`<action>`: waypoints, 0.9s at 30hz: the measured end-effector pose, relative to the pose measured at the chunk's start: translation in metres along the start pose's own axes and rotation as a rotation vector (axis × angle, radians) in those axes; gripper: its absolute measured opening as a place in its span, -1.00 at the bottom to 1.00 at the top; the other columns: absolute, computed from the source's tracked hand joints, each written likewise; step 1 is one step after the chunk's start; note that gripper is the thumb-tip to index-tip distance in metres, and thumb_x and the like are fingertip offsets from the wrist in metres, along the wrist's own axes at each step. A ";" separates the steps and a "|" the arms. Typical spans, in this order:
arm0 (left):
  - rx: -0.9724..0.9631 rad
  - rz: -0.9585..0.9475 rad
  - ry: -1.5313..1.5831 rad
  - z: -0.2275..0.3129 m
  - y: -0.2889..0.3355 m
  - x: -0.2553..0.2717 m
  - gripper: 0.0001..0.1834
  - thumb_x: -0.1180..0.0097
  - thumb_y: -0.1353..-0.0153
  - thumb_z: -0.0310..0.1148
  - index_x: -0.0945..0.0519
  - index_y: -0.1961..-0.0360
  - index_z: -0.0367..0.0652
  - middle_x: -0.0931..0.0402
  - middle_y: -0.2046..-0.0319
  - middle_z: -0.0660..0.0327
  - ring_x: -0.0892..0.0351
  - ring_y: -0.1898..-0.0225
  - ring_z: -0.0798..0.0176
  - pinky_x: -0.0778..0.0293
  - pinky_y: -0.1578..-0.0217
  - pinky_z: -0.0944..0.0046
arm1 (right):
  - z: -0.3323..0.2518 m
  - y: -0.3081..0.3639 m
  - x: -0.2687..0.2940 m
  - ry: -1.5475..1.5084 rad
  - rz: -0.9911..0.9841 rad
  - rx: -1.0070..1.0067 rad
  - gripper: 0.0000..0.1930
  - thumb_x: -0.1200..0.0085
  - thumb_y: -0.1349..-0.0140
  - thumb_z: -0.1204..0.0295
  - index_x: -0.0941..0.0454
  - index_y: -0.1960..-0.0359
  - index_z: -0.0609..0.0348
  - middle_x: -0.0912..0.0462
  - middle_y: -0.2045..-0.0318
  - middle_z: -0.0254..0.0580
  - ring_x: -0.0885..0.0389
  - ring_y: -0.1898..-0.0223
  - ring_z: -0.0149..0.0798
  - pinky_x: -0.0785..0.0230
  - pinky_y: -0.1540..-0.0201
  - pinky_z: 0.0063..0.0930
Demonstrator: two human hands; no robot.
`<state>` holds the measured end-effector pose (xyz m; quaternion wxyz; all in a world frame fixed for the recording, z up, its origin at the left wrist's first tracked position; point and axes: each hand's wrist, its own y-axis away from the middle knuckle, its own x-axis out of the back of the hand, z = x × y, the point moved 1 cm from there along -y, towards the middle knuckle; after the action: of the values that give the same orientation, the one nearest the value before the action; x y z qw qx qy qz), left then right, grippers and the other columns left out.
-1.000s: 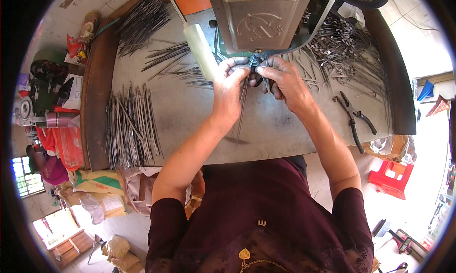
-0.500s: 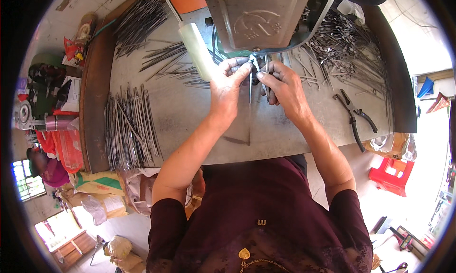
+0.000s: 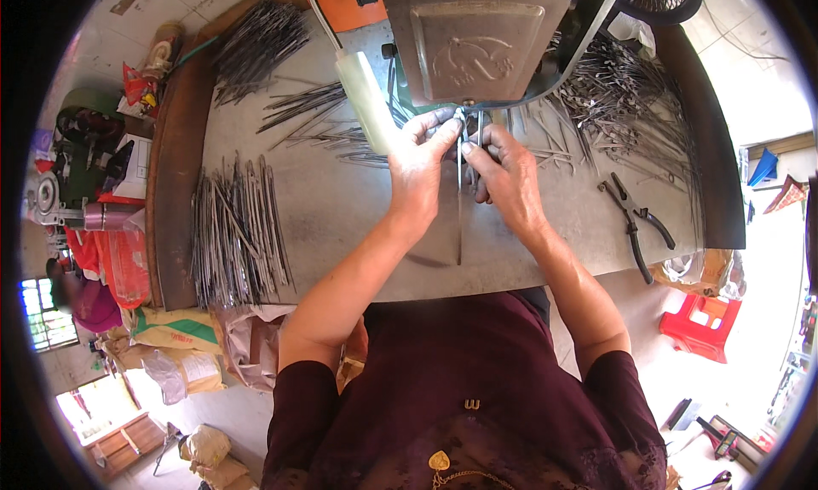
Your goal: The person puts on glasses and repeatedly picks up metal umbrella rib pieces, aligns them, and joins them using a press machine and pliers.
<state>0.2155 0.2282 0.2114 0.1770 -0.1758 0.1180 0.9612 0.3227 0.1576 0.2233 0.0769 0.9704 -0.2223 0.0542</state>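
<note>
Currently left hand [image 3: 419, 168] and right hand [image 3: 509, 176] both pinch a thin metal rod [image 3: 459, 202] upright under the green machine [image 3: 474, 38] at the far-centre surface [image 3: 341, 213], fingers closed on it, pliers [image 3: 632, 221] lying right, rod bundle [image 3: 232, 234] left.

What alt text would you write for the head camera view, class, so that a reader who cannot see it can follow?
Seen from above, a person's left hand and right hand pinch a thin metal rod under a grey-green machine on a workbench. A rod bundle lies left, black pliers right.
</note>
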 end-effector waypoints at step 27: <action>0.035 0.003 0.131 -0.007 0.000 0.001 -0.72 -0.16 -0.22 -0.49 -0.50 0.06 -0.38 -0.58 0.21 0.16 -0.55 0.25 0.38 -0.49 0.19 0.38 | 0.002 0.003 -0.007 -0.054 0.062 0.012 -0.83 -0.06 -0.27 0.35 -0.50 0.33 0.21 -0.45 0.63 -0.39 -0.36 0.71 -0.55 -0.19 0.67 -0.61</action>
<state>0.2166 0.2264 0.2046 0.1707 -0.2349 0.1461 0.9457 0.3156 0.1574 0.2213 0.0632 0.9647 -0.2538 0.0317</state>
